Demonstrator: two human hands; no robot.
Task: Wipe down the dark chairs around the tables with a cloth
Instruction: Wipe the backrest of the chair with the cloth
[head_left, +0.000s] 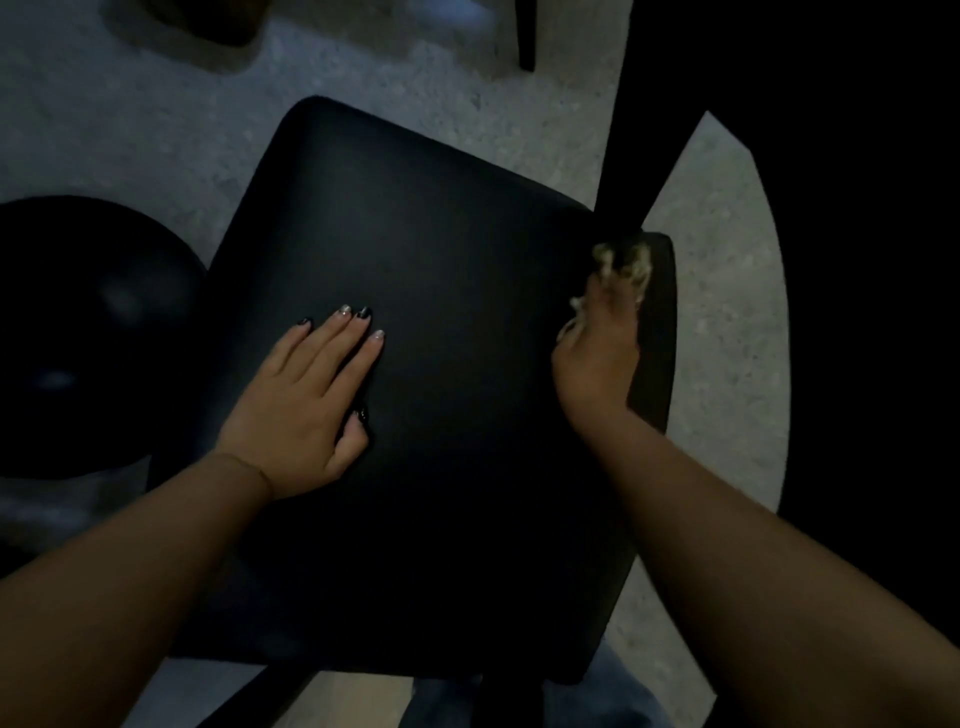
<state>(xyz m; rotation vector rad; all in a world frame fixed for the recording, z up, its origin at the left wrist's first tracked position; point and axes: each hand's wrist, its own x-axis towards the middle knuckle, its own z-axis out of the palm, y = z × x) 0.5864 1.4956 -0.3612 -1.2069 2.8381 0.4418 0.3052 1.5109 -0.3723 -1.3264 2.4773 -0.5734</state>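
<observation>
A dark chair fills the middle of the head view, its black padded seat (441, 322) seen from above. My left hand (306, 400) lies flat on the seat's left half, fingers straight and together. At the seat's right edge my right hand (597, 358) grips a pale, crumpled cloth (621, 262). The cloth is pressed against the chair's right-hand frame piece (657, 332), close to where a dark upright post (628, 156) meets it. Most of the cloth is hidden under my fingers.
A round dark stool or seat (88, 322) stands close on the left. A large dark tabletop edge (857, 312) curves along the right. A chair leg (525, 36) shows at the top. Speckled grey floor (130, 130) surrounds the chair. The light is dim.
</observation>
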